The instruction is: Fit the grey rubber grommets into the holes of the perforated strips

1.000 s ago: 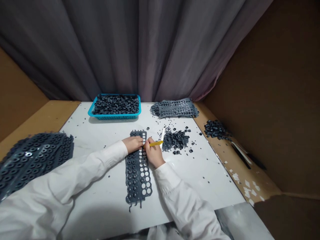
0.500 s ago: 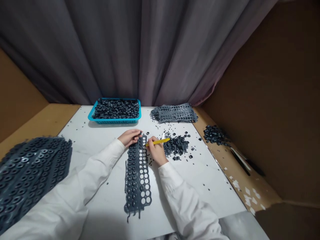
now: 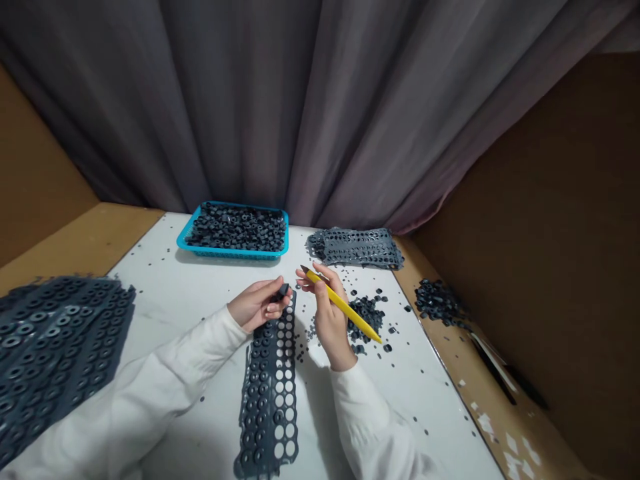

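My right hand [image 3: 331, 321] is raised above the white board, shut on a yellow utility knife [image 3: 341, 305] with its small blade tip [image 3: 303, 269] pointing up and left. My left hand [image 3: 257, 306] pinches a small dark rubber piece [image 3: 283, 290] at the top end of a perforated dark grey rubber strip [image 3: 269, 393]. Many of the strip's holes near my hands are empty, and rows of rubber rings fill its left side. Just beyond the knife lies a heap of loose dark rings [image 3: 366, 316].
A blue plastic basket [image 3: 233, 252] full of dark rings stands at the back. Beside it lies a perforated sheet [image 3: 356, 248]. A thick stack of sheets [image 3: 60, 347] sits at the left. Rings, black tools and white scraps lie on the wooden ledge [image 3: 450, 347] at the right.
My right hand has lifted off the strip and turned the knife so its blade points up and left. My left hand now pinches a small dark piece. The view has tilted, placing everything lower.
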A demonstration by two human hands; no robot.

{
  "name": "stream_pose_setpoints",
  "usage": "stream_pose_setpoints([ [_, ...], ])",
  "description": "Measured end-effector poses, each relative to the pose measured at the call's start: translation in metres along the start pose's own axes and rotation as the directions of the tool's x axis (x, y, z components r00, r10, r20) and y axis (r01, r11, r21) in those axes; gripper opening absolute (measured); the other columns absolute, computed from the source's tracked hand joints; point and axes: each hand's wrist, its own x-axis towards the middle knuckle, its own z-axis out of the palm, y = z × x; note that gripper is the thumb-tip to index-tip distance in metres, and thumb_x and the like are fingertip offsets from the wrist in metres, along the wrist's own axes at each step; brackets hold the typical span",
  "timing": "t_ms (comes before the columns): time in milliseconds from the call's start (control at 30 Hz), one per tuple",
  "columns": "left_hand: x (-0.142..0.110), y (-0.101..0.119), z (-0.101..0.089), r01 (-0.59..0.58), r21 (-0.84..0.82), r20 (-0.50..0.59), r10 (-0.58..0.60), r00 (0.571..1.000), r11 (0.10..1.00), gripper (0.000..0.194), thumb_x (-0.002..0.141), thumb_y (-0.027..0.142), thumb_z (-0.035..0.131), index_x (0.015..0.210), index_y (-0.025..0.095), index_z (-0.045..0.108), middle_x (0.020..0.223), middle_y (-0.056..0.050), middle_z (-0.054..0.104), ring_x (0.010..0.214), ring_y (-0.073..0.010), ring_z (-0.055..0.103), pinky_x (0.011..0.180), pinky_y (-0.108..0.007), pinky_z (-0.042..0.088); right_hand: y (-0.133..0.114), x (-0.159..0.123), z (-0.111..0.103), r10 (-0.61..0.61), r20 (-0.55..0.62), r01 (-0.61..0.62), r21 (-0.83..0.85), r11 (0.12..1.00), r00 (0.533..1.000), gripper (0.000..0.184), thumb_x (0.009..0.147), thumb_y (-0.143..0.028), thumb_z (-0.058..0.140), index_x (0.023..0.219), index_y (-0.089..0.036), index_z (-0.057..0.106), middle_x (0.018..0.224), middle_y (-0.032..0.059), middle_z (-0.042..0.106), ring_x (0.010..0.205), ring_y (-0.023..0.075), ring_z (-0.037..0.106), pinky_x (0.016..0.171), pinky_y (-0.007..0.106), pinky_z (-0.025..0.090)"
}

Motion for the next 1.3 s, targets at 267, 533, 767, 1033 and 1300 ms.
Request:
stream_pose_setpoints([
  [267,-0.017,0.005,0.015,0.001,0.037,-0.025,0.0,1.0,0.999,0.04,0.071,0.048,0.066,0.068,0.009,0.06,0.057,-0.002,0.054,0.04,-0.0008,0.033,0.038,-0.013,0.022,-0.023,-0.014,0.008,0.004,0.035,-0.005,0.04,0.999,0.999,0.021,0.092,-0.039,0.038,0.092,-0.021,0.049,0.095,0.007,0.069,0.09,0.0182,0.065,0.082,0.036,0.049],
  [533,-0.022,-0.007,0.025,-0.087,0.113,-0.078,0.096,0.992,0.99,0.038,0.072,0.048,0.064,0.071,0.01,0.061,0.062,0.0,0.05,0.044,-0.0023,0.034,0.04,-0.016,0.023,-0.027,-0.019,0.014,-0.084,0.043,0.09,-0.167,0.982,0.996,0.038,0.073,-0.024,0.065,0.071,-0.024,0.027,0.092,0.0062,0.071,0.077,0.018,0.065,0.076,0.034,0.047],
  [767,-0.004,0.006,0.001,-0.158,0.445,-0.125,0.236,0.964,0.882,0.037,0.077,0.046,0.052,0.081,0.012,0.063,0.068,-0.005,0.058,0.046,-0.0072,0.036,0.044,-0.021,0.027,-0.024,0.008,-0.038,-0.027,0.16,0.1,-0.469,0.878,0.987,0.028,0.073,-0.027,0.06,0.071,-0.024,0.032,0.083,0.0064,0.069,0.079,0.0231,0.065,0.07,0.034,0.046],
  [1033,0.082,0.086,-0.07,-0.109,0.972,0.227,0.715,0.661,-0.207,0.025,0.081,0.022,0.044,0.095,0.013,0.062,0.096,-0.01,0.065,0.088,-0.0213,0.057,0.085,-0.033,0.041,0.02,0.039,-0.161,0.286,-0.039,-0.198,-0.809,0.553,0.957,0.032,0.056,-0.021,0.063,0.065,-0.024,0.032,0.068,0.0047,0.068,0.065,0.021,0.063,0.06,0.029,0.043],
  [1300,0.123,0.088,-0.083,-0.193,0.87,0.41,0.447,0.795,-0.454,0.022,0.075,0.019,0.052,0.094,0.016,0.064,0.098,-0.009,0.064,0.094,-0.0234,0.053,0.089,-0.035,0.04,0.023,0.036,-0.172,0.283,-0.038,-0.223,-0.718,0.66,0.958,0.032,0.064,-0.036,0.061,0.065,-0.023,0.033,0.067,0.0023,0.067,0.062,0.0173,0.06,0.059,0.027,0.041],
])
